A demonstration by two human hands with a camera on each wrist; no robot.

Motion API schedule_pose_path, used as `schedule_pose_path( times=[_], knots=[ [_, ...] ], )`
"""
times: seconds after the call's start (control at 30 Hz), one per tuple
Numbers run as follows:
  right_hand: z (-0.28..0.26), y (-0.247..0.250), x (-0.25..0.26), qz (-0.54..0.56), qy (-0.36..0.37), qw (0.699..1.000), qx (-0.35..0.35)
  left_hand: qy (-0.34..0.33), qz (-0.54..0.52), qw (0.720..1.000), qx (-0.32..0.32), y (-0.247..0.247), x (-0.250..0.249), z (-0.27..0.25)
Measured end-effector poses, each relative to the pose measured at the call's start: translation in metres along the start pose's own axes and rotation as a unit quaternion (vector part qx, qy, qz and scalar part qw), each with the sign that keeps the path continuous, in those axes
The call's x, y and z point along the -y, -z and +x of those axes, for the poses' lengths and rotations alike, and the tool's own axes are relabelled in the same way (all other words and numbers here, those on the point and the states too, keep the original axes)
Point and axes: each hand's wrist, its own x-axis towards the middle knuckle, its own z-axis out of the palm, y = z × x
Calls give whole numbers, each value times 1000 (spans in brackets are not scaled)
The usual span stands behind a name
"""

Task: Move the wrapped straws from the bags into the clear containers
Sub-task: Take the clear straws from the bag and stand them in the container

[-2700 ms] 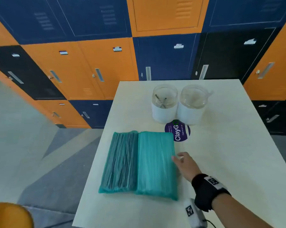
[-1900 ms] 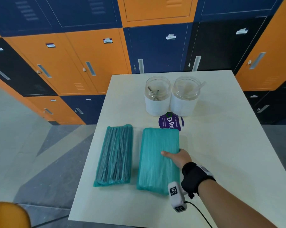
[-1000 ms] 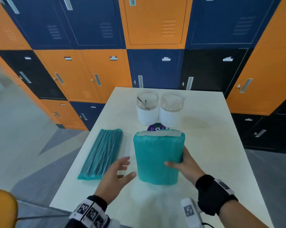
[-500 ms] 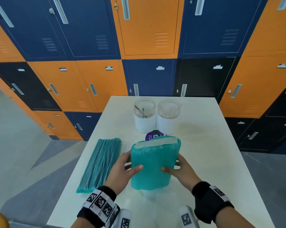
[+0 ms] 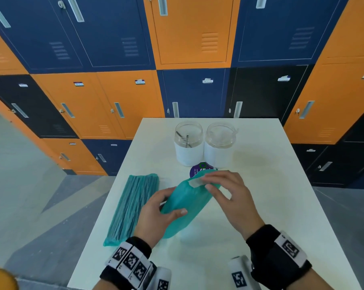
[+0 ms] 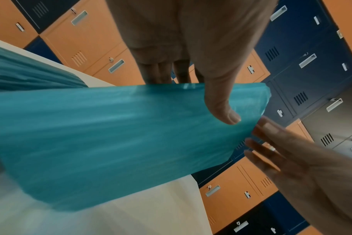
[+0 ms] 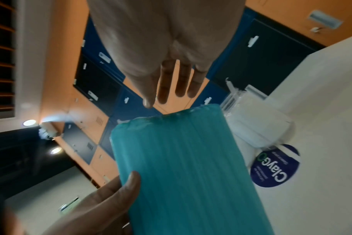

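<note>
A full teal bag of wrapped straws [image 5: 185, 206] is held off the table, leaning up to the right. My left hand [image 5: 162, 214] grips its lower half, thumb [image 6: 221, 101] across the front. My right hand [image 5: 207, 183] is at the bag's top end by a strip of white tape [image 5: 194, 182]; the right wrist view shows its fingers [image 7: 171, 89] straight above the bag's end [image 7: 171, 116]. A second teal bag [image 5: 133, 208] lies flat to the left. Two clear containers stand behind: the left one [image 5: 189, 143] holds dark straws, the right one [image 5: 220, 143] a pale straw.
The white table [image 5: 271, 206] has a round purple sticker [image 5: 200, 169] just in front of the containers. Orange, blue and black lockers [image 5: 122, 101] fill the wall behind the table. An orange rounded object [image 5: 1, 277] sits at the bottom left corner.
The bag has tipped from upright to leaning right. My right hand left the bag's side and moved up to its taped top end. My left hand keeps its grip lower down.
</note>
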Motion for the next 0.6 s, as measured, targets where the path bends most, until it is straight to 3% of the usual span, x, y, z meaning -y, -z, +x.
schedule_pose_path(
  times=[0.13, 0.6],
  knots=[
    [-1, -9, 12, 31, -11, 998, 52, 29, -14, 999, 11, -2, 2, -1],
    [-4, -13, 27, 85, -100, 990, 42, 28, -45, 998, 35, 3, 6, -9]
  ],
)
